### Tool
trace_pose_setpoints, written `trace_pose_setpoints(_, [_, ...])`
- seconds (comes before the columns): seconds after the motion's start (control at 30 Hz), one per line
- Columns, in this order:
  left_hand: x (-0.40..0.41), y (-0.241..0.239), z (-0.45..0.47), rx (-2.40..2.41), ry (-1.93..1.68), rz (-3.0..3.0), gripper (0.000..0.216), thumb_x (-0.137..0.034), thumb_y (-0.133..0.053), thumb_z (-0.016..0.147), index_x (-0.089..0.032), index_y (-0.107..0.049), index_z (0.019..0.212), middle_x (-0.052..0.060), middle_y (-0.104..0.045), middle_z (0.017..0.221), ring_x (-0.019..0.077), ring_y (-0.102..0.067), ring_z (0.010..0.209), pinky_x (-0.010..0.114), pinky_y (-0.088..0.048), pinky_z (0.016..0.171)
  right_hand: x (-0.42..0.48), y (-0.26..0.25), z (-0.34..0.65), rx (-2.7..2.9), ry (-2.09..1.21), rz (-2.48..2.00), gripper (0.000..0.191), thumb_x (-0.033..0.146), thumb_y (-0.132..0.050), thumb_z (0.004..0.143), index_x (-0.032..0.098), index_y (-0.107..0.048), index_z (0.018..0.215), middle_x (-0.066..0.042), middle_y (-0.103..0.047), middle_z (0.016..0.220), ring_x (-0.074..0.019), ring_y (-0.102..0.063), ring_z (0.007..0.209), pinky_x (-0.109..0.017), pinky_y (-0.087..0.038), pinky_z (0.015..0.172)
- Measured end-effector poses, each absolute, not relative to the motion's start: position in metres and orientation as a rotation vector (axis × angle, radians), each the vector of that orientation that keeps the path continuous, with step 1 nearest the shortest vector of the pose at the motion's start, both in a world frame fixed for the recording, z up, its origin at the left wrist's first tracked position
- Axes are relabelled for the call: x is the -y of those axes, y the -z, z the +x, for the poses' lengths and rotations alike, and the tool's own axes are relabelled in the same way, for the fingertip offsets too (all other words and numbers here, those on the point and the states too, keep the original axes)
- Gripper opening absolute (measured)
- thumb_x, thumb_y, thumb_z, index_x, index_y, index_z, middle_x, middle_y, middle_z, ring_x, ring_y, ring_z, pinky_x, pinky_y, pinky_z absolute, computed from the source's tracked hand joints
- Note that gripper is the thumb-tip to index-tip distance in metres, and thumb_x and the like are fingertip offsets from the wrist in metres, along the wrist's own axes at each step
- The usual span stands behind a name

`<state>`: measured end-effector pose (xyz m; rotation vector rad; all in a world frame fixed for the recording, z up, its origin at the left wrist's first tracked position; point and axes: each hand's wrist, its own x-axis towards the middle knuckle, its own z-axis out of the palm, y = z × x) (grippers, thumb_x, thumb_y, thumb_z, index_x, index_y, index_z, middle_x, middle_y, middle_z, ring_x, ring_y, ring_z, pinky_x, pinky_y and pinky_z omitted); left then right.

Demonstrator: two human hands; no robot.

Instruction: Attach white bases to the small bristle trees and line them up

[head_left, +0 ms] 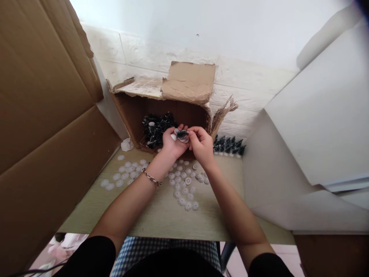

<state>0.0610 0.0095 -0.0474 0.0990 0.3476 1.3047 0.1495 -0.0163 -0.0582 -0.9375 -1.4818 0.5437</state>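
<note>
Both hands meet in front of an open cardboard box (131,109). My left hand (171,143) is curled around a small dark bristly piece (182,134) and a white disc. My right hand (201,145) pinches the same dark piece from the right side. Several white round discs (184,186) lie scattered on the table (161,219) below my wrists. A heap of similar dark bristly pieces (155,127) fills the box behind my hands.
A row of dark bristly pieces (229,146) stands upright right of the box, by the wall. A large brown cardboard sheet (43,115) rises on the left. A white panel (317,127) closes off the right side.
</note>
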Motion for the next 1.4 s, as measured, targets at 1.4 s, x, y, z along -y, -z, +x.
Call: trace_pose_setpoints(1.4, [-0.0117,0.0489,0.0610,-0.353,-1.276,0.111,0.013,-0.015,-0.039,0.063,-0.013,-0.051,0.066,0.005,-0.056,0.062,0.0155,-0.056,0.061,0.026,-0.043,0.054,0.0179,0.0546,0.1524,1.462,-0.542,-0.949,0.021,0.035,-0.041,0.074,0.017,-0.052,0.078,-0.001,-0.056,0.072,-0.0073,-0.050,0.058,-0.019,-0.040,0.051])
